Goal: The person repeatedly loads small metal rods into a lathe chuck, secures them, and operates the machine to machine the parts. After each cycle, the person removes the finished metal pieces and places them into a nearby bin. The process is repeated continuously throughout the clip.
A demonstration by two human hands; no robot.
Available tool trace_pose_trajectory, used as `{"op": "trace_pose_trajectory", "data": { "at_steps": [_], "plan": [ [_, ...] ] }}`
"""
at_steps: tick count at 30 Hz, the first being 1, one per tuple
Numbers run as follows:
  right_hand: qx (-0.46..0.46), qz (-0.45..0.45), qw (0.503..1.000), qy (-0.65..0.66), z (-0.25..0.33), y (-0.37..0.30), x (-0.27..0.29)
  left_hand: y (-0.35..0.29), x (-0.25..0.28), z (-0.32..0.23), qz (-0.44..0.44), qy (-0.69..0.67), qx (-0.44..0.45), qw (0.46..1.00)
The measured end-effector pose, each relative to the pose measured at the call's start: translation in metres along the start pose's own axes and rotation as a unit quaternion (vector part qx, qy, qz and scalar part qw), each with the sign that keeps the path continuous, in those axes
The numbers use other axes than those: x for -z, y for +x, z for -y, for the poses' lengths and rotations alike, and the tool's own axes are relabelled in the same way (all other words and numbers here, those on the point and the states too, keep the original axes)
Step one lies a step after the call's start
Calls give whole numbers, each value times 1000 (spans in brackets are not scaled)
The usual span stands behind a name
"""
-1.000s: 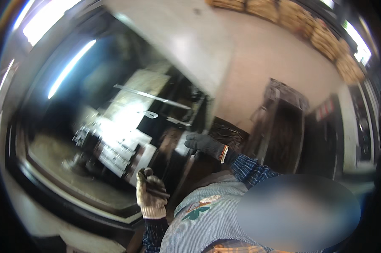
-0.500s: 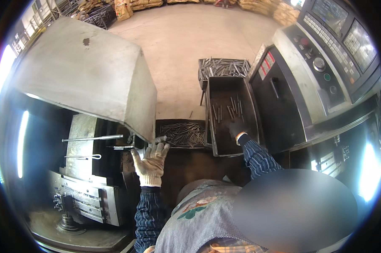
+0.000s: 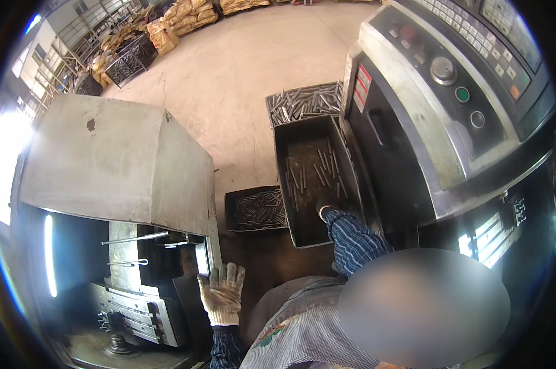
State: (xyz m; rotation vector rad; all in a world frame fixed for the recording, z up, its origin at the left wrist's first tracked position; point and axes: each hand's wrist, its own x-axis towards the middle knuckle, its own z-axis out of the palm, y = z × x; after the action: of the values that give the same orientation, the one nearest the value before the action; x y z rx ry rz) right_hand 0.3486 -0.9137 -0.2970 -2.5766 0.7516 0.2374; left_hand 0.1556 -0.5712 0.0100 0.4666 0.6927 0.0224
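Observation:
My left hand (image 3: 222, 294), in a pale, stained work glove, is open with fingers spread, right beside the lower corner of the grey machine housing (image 3: 99, 160). Nothing shows in its palm. My right hand (image 3: 323, 204), in a dark glove with a light cuff, reaches down into the near part of a long black metal tray (image 3: 283, 178). Its fingers blend into the dark tray bottom, so what they grip, if anything, does not show. Several slim metal rods (image 3: 328, 165) lie loose in the tray ahead of that hand.
A bin heaped with metal rods (image 3: 305, 103) stands behind the tray; a lower black bin of short rods (image 3: 259, 209) sits to its left. A control panel (image 3: 456, 74) rises on the right. Inside the left machine are a long-handled bar (image 3: 136, 238) and slotted fixture plates (image 3: 136, 313).
The whole view has shifted and turned. My right hand has drawn back toward the tray's near end, away from the rods. My left hand stays spread beside the housing.

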Motion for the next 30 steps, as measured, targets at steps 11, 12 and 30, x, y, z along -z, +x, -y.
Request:
{"op": "trace_pose_trajectory", "data": {
  "at_steps": [11,12,30],
  "plan": [
    [224,203,758,578,-16,-127,254,33,-77,98,310,97,192,926],
    [236,195,736,604,-28,-147,285,30,-90,112,295,132,205,924],
    [-60,-296,671,677,-302,-373,442,-168,-232,421,585,492,426,484]
  ]
}}
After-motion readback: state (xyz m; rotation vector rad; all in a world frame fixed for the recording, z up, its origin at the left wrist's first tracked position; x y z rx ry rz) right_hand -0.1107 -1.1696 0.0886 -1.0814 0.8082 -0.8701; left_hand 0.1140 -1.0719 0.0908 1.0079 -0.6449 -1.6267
